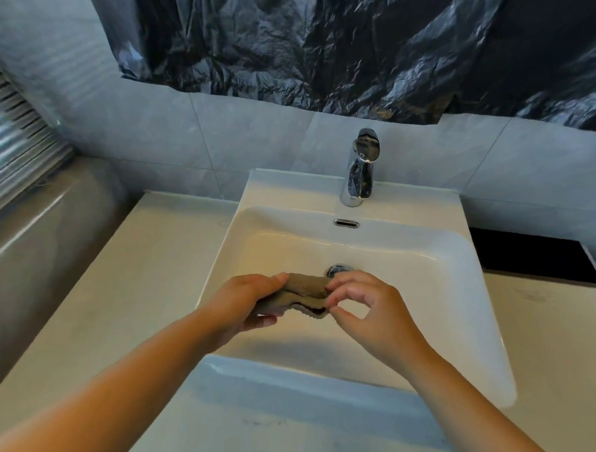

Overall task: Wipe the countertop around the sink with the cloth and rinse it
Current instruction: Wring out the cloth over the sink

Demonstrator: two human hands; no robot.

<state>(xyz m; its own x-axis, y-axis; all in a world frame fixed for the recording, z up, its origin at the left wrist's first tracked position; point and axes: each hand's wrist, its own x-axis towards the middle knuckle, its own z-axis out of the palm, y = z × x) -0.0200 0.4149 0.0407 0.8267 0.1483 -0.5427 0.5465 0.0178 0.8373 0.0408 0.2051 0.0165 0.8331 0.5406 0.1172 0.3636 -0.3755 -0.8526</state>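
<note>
over the sink point(455, 253) basin — left hand point(245, 306) grips the folded brown cloth point(301, 295) (held just in front of the drain point(339, 269)); right hand point(368, 308) pinches its other end, fingers curled. faucet point(359, 168) behind.

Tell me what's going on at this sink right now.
A person holds a folded brown cloth over the white sink, just in front of the drain. The left hand grips one end of it and the right hand pinches the other end. No water shows coming from the faucet. The countertop lies to either side.
</note>
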